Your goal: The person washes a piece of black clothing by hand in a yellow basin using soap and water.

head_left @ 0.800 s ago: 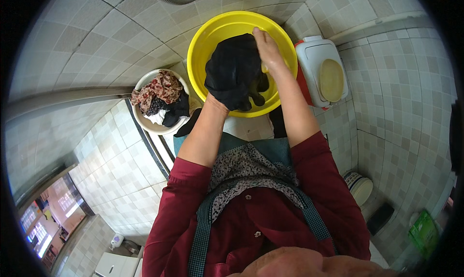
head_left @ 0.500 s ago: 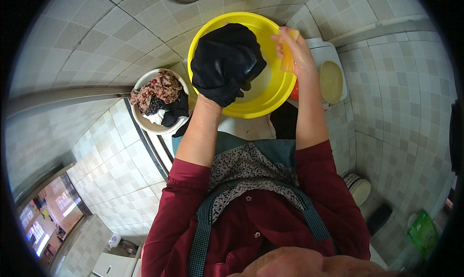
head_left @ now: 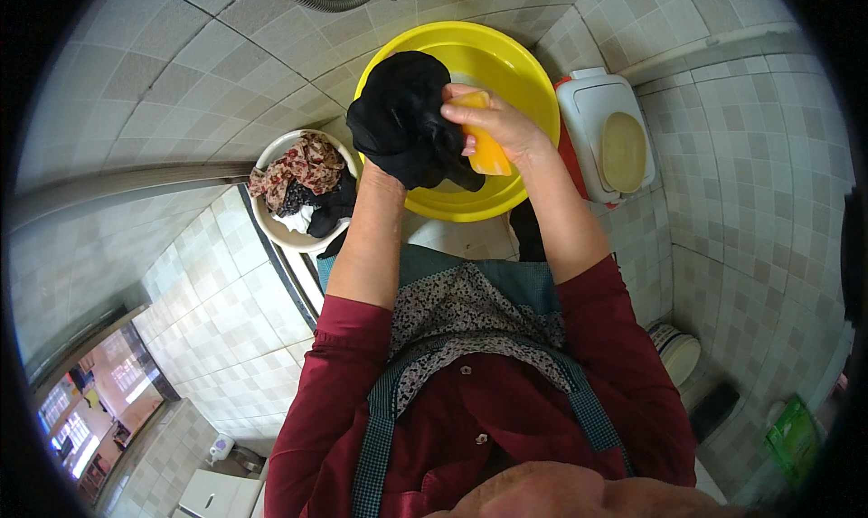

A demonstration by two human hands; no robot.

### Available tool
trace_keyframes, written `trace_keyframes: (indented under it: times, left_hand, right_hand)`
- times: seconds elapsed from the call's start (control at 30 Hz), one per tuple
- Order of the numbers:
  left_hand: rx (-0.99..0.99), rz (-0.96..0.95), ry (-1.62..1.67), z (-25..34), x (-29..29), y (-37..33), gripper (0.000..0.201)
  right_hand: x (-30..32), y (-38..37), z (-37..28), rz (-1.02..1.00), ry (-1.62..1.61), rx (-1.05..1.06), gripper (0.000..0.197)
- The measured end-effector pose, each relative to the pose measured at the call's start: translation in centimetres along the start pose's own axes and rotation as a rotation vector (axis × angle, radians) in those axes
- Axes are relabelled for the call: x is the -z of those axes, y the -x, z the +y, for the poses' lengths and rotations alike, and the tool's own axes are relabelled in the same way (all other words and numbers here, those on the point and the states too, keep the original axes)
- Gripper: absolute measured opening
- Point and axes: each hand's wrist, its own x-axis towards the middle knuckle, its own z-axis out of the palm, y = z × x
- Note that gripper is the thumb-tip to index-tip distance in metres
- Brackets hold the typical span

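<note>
A wet-looking black garment is bunched up over the left part of a yellow basin. My left hand holds it up from below; the cloth covers the fingers, leaving the wrist and heel of the hand in view. In my right hand is a yellow-orange bar of soap, gripped between thumb and fingers. The soap is right beside the garment's right side, and the fingertips seem to touch the cloth.
Left of the yellow basin stands a white basin with patterned, black and white clothes. To the right is a white box with red trim, bearing a yellowish oval dish. A shower hose hangs above; a bucket sits lower right.
My right hand has brought the soap leftward from the basin's right rim to the garment. The black garment has shifted slightly left and is bunched differently over my left hand.
</note>
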Motion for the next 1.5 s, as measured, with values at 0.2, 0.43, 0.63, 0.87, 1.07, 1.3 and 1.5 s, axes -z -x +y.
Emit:
trace_keyframes:
  times: [0.2,0.43,0.63,0.87,1.07,1.3,1.5]
  left_hand:
    - [0.783,0.172,1.293,0.0,-1.2,-0.1,0.033]
    - [0.268,-0.001,0.252,-0.2,-0.7,0.4,0.03]
    - [0.198,0.04,0.148,0.9,-0.3,1.3,0.03]
    - [0.199,-0.018,0.253,1.2,-1.3,0.4,0.03]
    - [0.184,-0.076,0.306,1.7,-2.7,0.6,0.031]
    - [0.17,-0.042,0.199,1.2,-2.0,0.9,0.032]
    - [0.137,-0.017,0.108,1.5,-1.1,1.1,0.034]
  right_hand:
    - [-0.5,-0.1,-0.3,-0.117,-0.129,0.238,0.034]
    - [-7.3,-0.3,0.6,-0.254,0.618,0.447,0.028]
    - [-9.4,2.4,-0.5,0.169,0.933,0.889,0.038]
    - [-6.1,-1.8,1.0,0.379,1.576,0.875,0.062]
    - [-1.8,-4.6,0.5,0.809,1.388,0.38,0.065]
    - [-3.5,-1.5,1.4,0.73,1.314,0.333,0.04]
    - [-4.7,0.4,3.1,0.65,1.525,0.53,0.049]
